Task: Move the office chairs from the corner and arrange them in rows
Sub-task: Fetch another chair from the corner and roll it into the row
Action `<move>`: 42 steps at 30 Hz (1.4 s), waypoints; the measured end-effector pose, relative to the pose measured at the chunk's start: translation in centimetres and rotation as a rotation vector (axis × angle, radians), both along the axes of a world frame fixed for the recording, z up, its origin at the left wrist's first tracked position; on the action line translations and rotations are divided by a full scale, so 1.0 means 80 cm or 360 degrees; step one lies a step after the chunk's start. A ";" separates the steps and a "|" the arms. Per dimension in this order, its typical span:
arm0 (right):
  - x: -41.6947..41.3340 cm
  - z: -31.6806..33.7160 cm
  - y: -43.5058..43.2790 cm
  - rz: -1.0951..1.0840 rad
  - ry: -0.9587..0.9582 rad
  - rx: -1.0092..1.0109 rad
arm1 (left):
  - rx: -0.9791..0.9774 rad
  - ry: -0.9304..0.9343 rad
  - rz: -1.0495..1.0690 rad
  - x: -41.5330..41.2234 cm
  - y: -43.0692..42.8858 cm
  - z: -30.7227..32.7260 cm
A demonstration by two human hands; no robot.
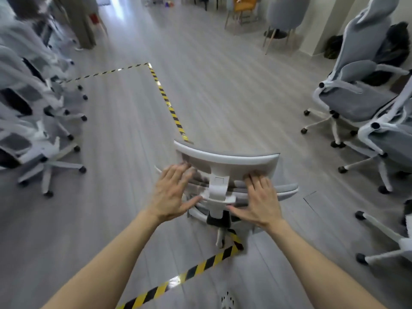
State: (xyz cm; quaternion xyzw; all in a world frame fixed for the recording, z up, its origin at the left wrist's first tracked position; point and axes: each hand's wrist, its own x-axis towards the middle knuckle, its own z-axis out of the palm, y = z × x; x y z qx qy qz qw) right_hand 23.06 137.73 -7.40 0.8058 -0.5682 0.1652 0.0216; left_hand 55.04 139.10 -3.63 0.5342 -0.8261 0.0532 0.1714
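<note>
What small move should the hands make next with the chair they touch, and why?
Probably a gentle push forward, steering slightly left. The left hand and the right hand press on the back of the chair; bare floor lies ahead along the striped tape, and the row of chairs stands at the left.

Grey plank floor (223,85), yellow-black hazard tape (169,105) marking a corner. Far end: orange chair (244,3), grey wooden-legged chair (287,12), white wall (330,23) right.

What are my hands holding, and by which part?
Nothing gripped: left hand and right hand press flat on the office chair backrest top, flanking the headrest post.
</note>
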 end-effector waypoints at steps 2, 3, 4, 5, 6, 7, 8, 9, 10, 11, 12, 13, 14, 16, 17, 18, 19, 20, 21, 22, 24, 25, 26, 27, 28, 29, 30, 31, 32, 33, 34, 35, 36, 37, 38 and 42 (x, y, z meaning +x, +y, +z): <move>0.020 -0.009 0.030 0.0122 -0.0021 -0.0073 | 0.0211 -0.0175 -0.0028 0.014 0.036 -0.016; 0.030 -0.013 0.045 0.0173 -0.0014 -0.0112 | 0.0282 -0.0224 -0.0025 0.023 0.051 -0.021; 0.041 -0.015 0.060 0.0214 0.0000 -0.0141 | 0.0334 -0.0260 -0.0015 0.033 0.065 -0.024; 0.052 -0.016 0.075 0.0249 0.0014 -0.0169 | 0.0359 -0.0279 -0.0006 0.044 0.081 -0.026; 0.064 -0.017 0.090 0.0284 0.0035 -0.0190 | 0.0364 -0.0280 0.0000 0.057 0.100 -0.026; 0.077 -0.018 0.106 0.0322 0.0063 -0.0205 | 0.0353 -0.0273 0.0006 0.071 0.121 -0.028; 0.092 -0.018 0.123 0.0356 0.0095 -0.0214 | 0.0321 -0.0264 0.0008 0.086 0.142 -0.030; 0.107 -0.018 0.143 0.0381 0.0119 -0.0219 | 0.0272 -0.0253 0.0007 0.104 0.165 -0.033; 0.123 -0.020 0.163 0.0396 0.0123 -0.0222 | 0.0229 -0.0238 0.0002 0.122 0.188 -0.038; 0.140 -0.022 0.184 0.0403 0.0107 -0.0233 | 0.0198 -0.0223 -0.0004 0.140 0.211 -0.043; 0.157 -0.023 0.203 0.0408 0.0087 -0.0244 | 0.0179 -0.0211 -0.0005 0.158 0.234 -0.045; 0.175 -0.023 0.223 0.0409 0.0081 -0.0251 | 0.0179 -0.0216 0.0004 0.176 0.255 -0.047; 0.193 -0.023 0.242 0.0408 0.0086 -0.0248 | 0.0203 -0.0235 0.0025 0.194 0.277 -0.046; 0.232 -0.020 0.275 0.0416 0.0087 -0.0252 | 0.0284 -0.0255 0.0100 0.230 0.319 -0.041; 0.251 -0.019 0.289 0.0428 0.0081 -0.0262 | 0.0310 -0.0263 0.0126 0.249 0.337 -0.039; 0.271 -0.018 0.303 0.0446 0.0073 -0.0274 | 0.0330 -0.0285 0.0140 0.268 0.354 -0.037; 0.291 -0.017 0.317 0.0464 0.0064 -0.0291 | 0.0338 -0.0312 0.0154 0.287 0.370 -0.038; 0.311 -0.017 0.330 0.0482 0.0052 -0.0308 | 0.0342 -0.0333 0.0174 0.306 0.387 -0.039; 0.330 -0.016 0.342 0.0502 0.0036 -0.0323 | 0.0346 -0.0337 0.0201 0.324 0.404 -0.042; 0.348 -0.015 0.351 0.0525 0.0019 -0.0334 | 0.0350 -0.0328 0.0232 0.341 0.421 -0.045; 0.382 -0.013 0.362 0.0582 -0.0003 -0.0359 | 0.0349 -0.0306 0.0307 0.370 0.447 -0.048; 0.402 -0.012 0.365 0.0616 -0.0010 -0.0365 | 0.0356 -0.0294 0.0347 0.387 0.458 -0.048; 0.416 -0.011 0.365 0.0638 -0.0006 -0.0363 | 0.0357 -0.0278 0.0373 0.398 0.464 -0.047; 0.430 -0.010 0.364 0.0658 0.0006 -0.0356 | 0.0351 -0.0257 0.0396 0.408 0.469 -0.047; 0.450 -0.009 0.362 0.0693 0.0013 -0.0346 | 0.0351 -0.0240 0.0430 0.426 0.476 -0.046; 0.470 -0.009 0.359 0.0727 0.0016 -0.0332 | 0.0355 -0.0235 0.0462 0.443 0.480 -0.045; 0.490 -0.009 0.355 0.0757 0.0019 -0.0321 | 0.0354 -0.0237 0.0496 0.460 0.484 -0.046; 0.511 -0.010 0.350 0.0788 0.0019 -0.0319 | 0.0348 -0.0239 0.0533 0.479 0.487 -0.047; 0.533 -0.011 0.345 0.0822 0.0019 -0.0319 | 0.0342 -0.0238 0.0570 0.497 0.490 -0.048; 0.555 -0.012 0.339 0.0854 0.0017 -0.0321 | 0.0334 -0.0233 0.0603 0.515 0.492 -0.049; 0.576 -0.013 0.334 0.0879 0.0012 -0.0334 | 0.0330 -0.0228 0.0633 0.534 0.492 -0.048; 0.598 -0.014 0.328 0.0900 0.0008 -0.0352 | 0.0328 -0.0226 0.0662 0.553 0.491 -0.047; 0.620 -0.014 0.321 0.0919 0.0005 -0.0368 | 0.0333 -0.0225 0.0686 0.574 0.489 -0.045; 0.644 -0.014 0.315 0.0945 0.0002 -0.0374 | 0.0343 -0.0222 0.0708 0.595 0.488 -0.043; 0.667 -0.013 0.309 0.0976 0.0000 -0.0378 | 0.0352 -0.0214 0.0728 0.615 0.488 -0.042; 0.766 -0.010 0.291 0.1090 -0.0008 -0.0323 | 0.0376 -0.0211 0.0817 0.701 0.489 -0.040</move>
